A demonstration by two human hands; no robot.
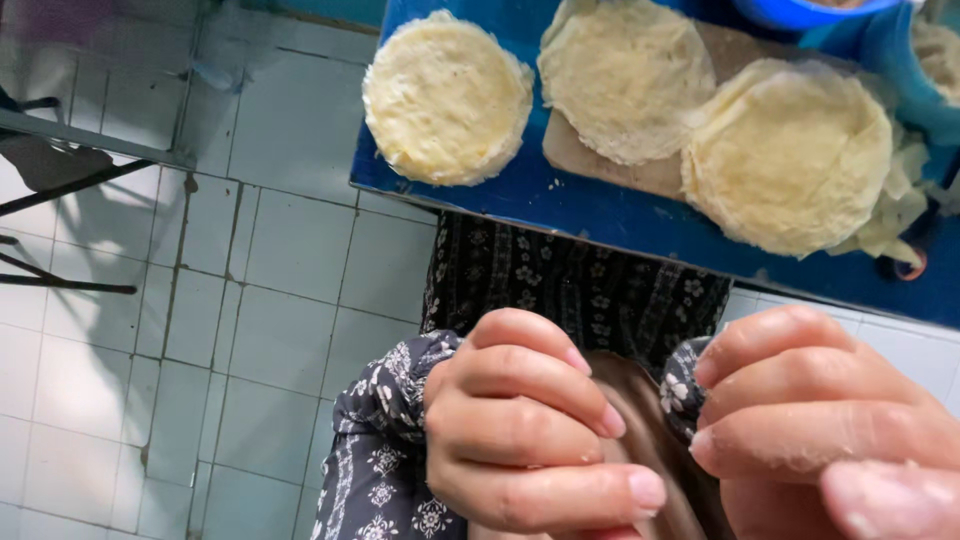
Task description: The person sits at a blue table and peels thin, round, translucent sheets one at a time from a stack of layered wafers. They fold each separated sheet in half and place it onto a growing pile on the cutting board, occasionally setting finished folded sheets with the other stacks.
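Right hand (830, 430) and blue bowl (815, 10) run past the picture's edges

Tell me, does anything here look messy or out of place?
Yes. Torn dough scraps stick out unevenly from under the right-hand stack of thin rounds on the blue table. The other stacks look tidy.

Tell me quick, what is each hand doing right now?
Left hand: fingers curled shut on a bunch of dark flowered cloth.
Right hand: fingers curled, near the cloth; whether it holds anything cannot be told.
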